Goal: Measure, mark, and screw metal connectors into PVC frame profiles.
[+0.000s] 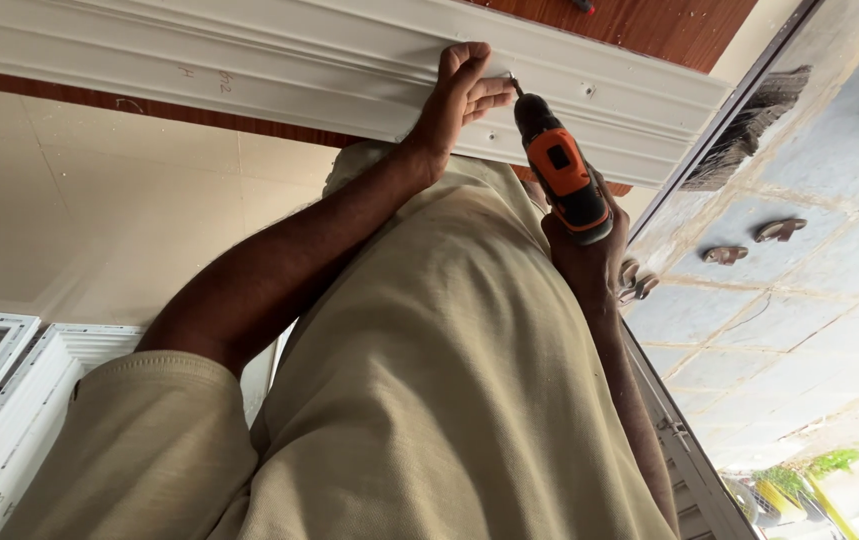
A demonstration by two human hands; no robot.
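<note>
In the head view, the left hand (464, 92) reaches up to a long white moulded frame (249, 60), its fingers (489, 92) curled narrow and pinched around a small screw (510, 78) held against the frame's face. Just beside those fingers, to their right, the tip of an orange and black cordless drill (561, 172) meets the screw, its bit angled up and to the left. The right hand (589, 262) sits below the drill, its fingers wrapped closed around the grip, so the tool points up from the palm toward the frame. The frame lies across a reddish-brown wooden surface (669, 25), which shows above and below the frame, on both sides of the left fingers. A second screw hole (586, 90) marks the frame a little to the right of the drill tip. Well below both hands, at the lower left, white louvred panels (9, 400) lean together. Far to the right of the right fingers, sandals (749, 243) lie on a paved floor (799, 330).
</note>
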